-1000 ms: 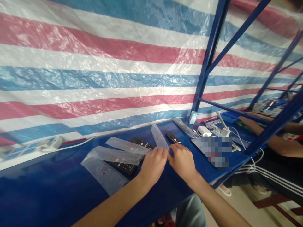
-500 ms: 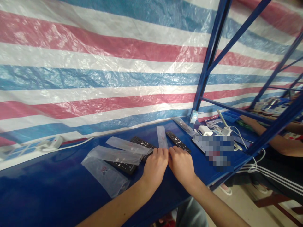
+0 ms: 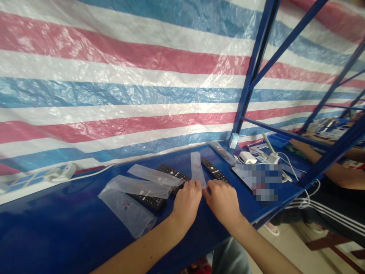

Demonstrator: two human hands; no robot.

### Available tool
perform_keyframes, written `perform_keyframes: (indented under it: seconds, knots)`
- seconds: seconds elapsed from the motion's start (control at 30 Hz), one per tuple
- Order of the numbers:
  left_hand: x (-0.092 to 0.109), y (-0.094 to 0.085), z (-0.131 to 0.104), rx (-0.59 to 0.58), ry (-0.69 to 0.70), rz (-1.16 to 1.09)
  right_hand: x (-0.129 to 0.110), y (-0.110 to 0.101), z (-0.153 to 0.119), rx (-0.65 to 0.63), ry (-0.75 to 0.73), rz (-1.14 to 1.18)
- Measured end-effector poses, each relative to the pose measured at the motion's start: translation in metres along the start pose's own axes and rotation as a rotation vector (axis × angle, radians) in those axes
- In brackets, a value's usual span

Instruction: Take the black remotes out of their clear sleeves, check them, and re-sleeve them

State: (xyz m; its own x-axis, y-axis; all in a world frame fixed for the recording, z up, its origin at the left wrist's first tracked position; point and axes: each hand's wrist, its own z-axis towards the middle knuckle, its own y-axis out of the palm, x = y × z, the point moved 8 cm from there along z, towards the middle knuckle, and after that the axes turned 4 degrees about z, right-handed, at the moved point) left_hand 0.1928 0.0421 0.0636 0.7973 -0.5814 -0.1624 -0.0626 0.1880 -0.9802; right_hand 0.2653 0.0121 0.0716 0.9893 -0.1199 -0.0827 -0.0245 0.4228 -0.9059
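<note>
Side by side over the blue table, my left hand (image 3: 187,199) and my right hand (image 3: 224,199) are both closed, fingers curled. Between them is the near end of a narrow clear plastic bag (image 3: 197,167), pinched at its end; the fingertips are partly hidden. A black remote control (image 3: 214,169) lies just beyond my right hand. Left of my left hand are two more black remotes, one farther back (image 3: 172,172) and one nearer (image 3: 152,201). Several empty-looking plastic bags (image 3: 128,215) overlap them.
On the right lie a bagged remote (image 3: 224,153), a small box (image 3: 234,140), a white adapter (image 3: 246,157), cables and a partly blurred flat item (image 3: 242,177). A blue metal frame (image 3: 245,95) rises there. Another person's arm (image 3: 316,156) reaches in beyond. A power strip (image 3: 37,179) sits far left.
My right hand has shifted slightly right and down, opening a small gap from my left hand. The bag's near end shows more between them. The remotes stay put.
</note>
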Motion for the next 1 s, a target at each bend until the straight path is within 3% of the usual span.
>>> perform_keyframes:
  seconds: [0.47, 0.57, 0.7, 0.83, 0.93, 1.0]
  knots:
    - [-0.004, 0.003, 0.001, -0.066, -0.008, -0.019, -0.003, -0.006, -0.016, 0.007, 0.033, 0.095]
    - [-0.004, 0.005, 0.001, -0.037, 0.001, -0.035, 0.007, -0.012, -0.016, 0.035, 0.056, 0.138]
    - [-0.002, 0.009, 0.000, -0.015, 0.016, -0.100, 0.038, -0.017, -0.006, 0.097, 0.159, 0.063]
    - [-0.001, 0.014, 0.001, -0.032, 0.030, -0.143, 0.066, -0.001, 0.008, -0.060, 0.235, -0.106]
    - [0.000, 0.014, 0.001, -0.038, 0.045, -0.158, 0.072, 0.014, 0.014, -0.206, 0.250, -0.096]
    - [0.001, 0.013, 0.001, -0.031, 0.056, -0.168, 0.074, 0.018, 0.016, -0.237, 0.264, -0.068]
